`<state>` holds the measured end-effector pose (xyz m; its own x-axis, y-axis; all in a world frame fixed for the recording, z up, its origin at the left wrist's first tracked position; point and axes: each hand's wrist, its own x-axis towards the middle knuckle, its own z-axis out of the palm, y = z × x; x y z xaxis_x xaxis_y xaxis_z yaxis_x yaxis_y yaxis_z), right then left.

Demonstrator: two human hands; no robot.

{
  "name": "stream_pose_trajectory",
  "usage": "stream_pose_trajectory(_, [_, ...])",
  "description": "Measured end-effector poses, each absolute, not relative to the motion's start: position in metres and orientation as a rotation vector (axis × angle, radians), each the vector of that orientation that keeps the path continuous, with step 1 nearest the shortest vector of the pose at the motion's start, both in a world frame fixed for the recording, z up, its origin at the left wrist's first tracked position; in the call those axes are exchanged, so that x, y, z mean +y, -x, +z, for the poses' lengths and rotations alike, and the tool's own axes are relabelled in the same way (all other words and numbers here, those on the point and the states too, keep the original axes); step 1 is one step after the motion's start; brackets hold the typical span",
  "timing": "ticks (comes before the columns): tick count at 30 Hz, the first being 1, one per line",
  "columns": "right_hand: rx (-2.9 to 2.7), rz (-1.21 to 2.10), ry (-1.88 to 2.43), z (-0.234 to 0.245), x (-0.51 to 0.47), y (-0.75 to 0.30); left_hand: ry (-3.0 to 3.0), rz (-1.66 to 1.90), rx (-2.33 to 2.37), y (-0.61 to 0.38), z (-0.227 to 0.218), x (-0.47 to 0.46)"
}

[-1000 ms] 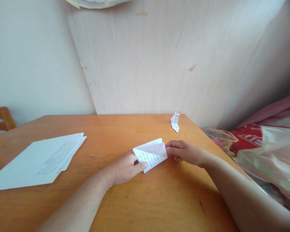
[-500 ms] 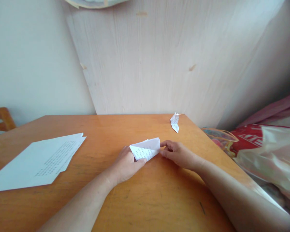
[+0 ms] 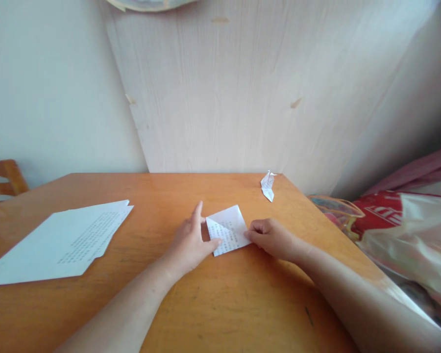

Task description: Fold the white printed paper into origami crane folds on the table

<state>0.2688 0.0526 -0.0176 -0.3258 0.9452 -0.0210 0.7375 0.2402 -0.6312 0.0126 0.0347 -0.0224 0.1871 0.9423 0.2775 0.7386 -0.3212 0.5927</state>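
A small square of folded paper (image 3: pixel 228 229), part blank and part printed with rows of characters, lies nearly flat on the table between my hands. My left hand (image 3: pixel 191 240) is at its left edge with fingers spread; the thumb tip touches the printed face and the index finger points up and away. At the right corner, my right hand (image 3: pixel 272 238) pinches the paper between thumb and curled fingers. The underside of the paper is hidden.
A stack of printed sheets (image 3: pixel 59 240) lies on the left of the wooden table (image 3: pixel 220 309). Near the far right corner stands a folded paper bird (image 3: pixel 267 186). Bags (image 3: pixel 419 230) crowd the right table edge, and a wooden chair (image 3: pixel 7 179) is at far left.
The folded paper has gone from raised and tilted to nearly flat, its square face now showing. My left hand has loosened and spread its fingers; my right hand has closed on the right corner.
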Motion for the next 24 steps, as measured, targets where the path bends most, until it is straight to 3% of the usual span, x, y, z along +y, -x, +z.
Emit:
stream_pose_trajectory(7, [-2.22, 0.546, 1.646, -0.021, 0.053, -0.269, -2.544, 0.731, 1.509, -0.014, -0.012, 0.03])
stream_pose_trajectory(17, [-2.073, 0.449, 1.375, -0.021, 0.058, -0.273, -2.63, 0.533, 1.34, -0.017, -0.009, 0.022])
stream_pose_trajectory(24, [-2.215, 0.13, 1.073, -0.02, 0.06, -0.277, -2.666, 0.473, 1.255, -0.015, -0.004, 0.023])
